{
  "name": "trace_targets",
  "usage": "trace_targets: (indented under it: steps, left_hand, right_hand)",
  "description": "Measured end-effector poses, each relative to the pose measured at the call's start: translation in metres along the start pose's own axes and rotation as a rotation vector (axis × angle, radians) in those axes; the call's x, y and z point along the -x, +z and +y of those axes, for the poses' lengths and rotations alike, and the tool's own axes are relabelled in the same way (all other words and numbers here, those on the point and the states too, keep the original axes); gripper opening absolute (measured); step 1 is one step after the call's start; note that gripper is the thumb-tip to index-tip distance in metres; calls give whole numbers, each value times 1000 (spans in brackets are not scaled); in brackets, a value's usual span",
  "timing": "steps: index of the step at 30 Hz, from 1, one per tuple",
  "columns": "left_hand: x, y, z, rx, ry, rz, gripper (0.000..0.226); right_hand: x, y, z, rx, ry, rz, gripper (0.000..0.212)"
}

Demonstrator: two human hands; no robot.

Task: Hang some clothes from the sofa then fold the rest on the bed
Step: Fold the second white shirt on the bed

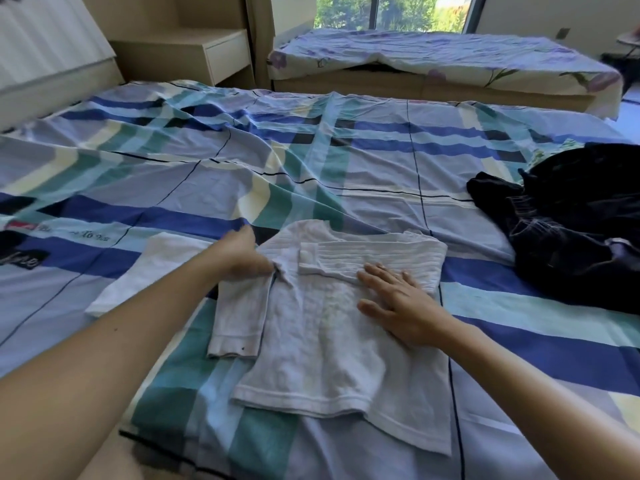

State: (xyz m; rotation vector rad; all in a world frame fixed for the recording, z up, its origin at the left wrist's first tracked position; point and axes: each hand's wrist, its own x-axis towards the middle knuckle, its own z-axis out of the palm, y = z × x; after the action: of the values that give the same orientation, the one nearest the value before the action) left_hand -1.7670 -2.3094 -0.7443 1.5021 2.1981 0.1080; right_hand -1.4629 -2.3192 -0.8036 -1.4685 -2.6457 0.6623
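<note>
A pale ribbed long-sleeved top (322, 341) lies flat on the bed (207, 174), which has a blue, teal and cream plaid sheet. Its right sleeve is folded across the chest. My left hand (244, 256) pinches the top at the left shoulder, where the other sleeve hangs down. My right hand (398, 299) lies flat with fingers spread on the chest of the top. A folded white garment (152, 268) lies on the bed just left of my left forearm. A heap of dark clothes (571, 230) sits at the bed's right edge.
Beyond the bed stands a low bench or sofa (433, 60) under a floral cover, in front of a window. A beige bedside cabinet (194, 53) is at the back left, beside the headboard (45, 46). The bed's near edge is at the bottom left.
</note>
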Motion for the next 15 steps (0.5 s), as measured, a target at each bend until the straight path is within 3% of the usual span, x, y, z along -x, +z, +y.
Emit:
trace_targets:
  steps: [3,6,9,12,15]
  left_hand:
    - [13,3,-14,10,8,-174,74]
    - [18,8,-20,-148,-7,-149,70]
    - [21,8,-22,-137,-43,-99,48]
    - [23,-4,-19,-109,28,241,24]
    - [23,-29,-17,-147,200,734,25]
  right_hand:
    - [-1,5,-1,-18,7,43,71]
    - [0,8,-2,-38,23,68,81]
    - [4,8,-5,-65,44,83,66]
    - [6,5,-11,-81,67,70,64]
    - [9,4,-16,-97,78,74,64]
